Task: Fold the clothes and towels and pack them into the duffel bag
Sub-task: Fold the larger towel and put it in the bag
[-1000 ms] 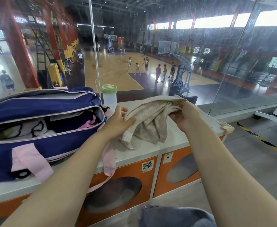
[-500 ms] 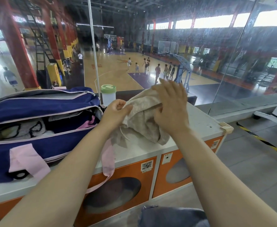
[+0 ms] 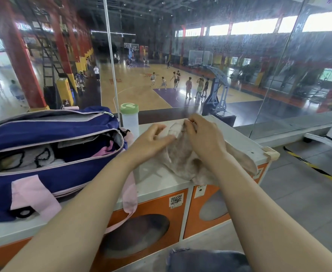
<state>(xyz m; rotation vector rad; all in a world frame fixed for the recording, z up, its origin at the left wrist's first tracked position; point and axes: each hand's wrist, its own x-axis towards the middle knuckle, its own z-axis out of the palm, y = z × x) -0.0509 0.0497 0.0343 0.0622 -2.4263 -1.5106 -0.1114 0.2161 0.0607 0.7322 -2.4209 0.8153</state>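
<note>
Smooth white countertop: both hands' grips, left hand and right hand, pinch soft, crumpled beige cloth.

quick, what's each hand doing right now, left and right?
Left hand: closed, pinching the upper edge of the crumpled beige cloth garment.
Right hand: closed, gripping the same garment's top edge beside it.

There is just one camera, so no two views share anything. It sits on the person's head and looks forward and down. Both bare arms reach out from the bottom edge, very near the lens. The white counter is close below, with the blue duffel bag at the left side. Past the glass wall the view goes far, down onto a basketball court well below
</note>
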